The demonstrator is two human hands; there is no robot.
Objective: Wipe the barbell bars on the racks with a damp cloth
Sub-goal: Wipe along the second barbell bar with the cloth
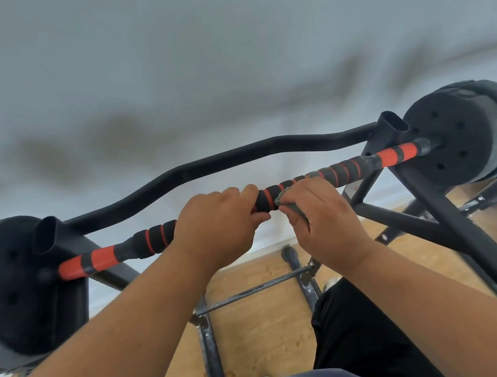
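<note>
A black barbell bar point(342, 170) with red-orange stripes lies across a black rack, a dark weight plate at each end. My left hand point(217, 227) grips the bar near its middle, fingers curled over the top. Just to its right, my right hand point(324, 222) holds a small grey cloth point(286, 199) wrapped against the bar. Most of the cloth is hidden under my fingers. A bare stretch of bar point(266, 200) shows between the two hands.
A curved black rack tube point(228, 162) runs behind the bar. Weight plates sit at the left point(8, 292) and right point(467, 134). Black frame legs point(454, 224) and a crossbar point(254, 292) stand on a wooden floor. A pale wall is beyond.
</note>
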